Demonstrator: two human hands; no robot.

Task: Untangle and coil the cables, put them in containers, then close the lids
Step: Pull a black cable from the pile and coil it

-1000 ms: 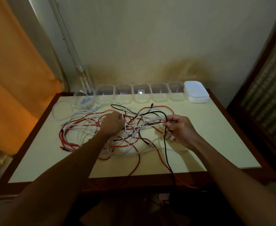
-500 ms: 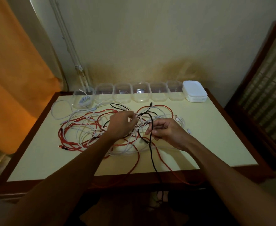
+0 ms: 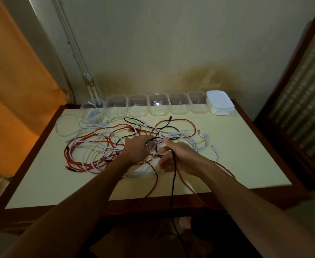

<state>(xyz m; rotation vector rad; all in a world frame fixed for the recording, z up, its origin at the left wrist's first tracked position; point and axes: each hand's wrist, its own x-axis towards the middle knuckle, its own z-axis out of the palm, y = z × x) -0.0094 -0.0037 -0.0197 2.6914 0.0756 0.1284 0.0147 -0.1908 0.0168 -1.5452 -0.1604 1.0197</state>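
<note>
**On the counter: both hands in the cable tangle**

On the counter (image 3: 236, 161) a tangle of red, white and black cables (image 3: 100, 146) sprawls mid-surface. My left hand (image 3: 137, 150) sits on the pile, fingers curled around a black and a white strand. My right hand (image 3: 179, 158) pinches the black cable (image 3: 173, 179), which drops over the near edge. Along the far edge stands a row of clear containers (image 3: 158, 104); the leftmost container (image 3: 92, 111) has a coiled white cable inside. White lids (image 3: 220, 102) are stacked at the row's right end.
</note>
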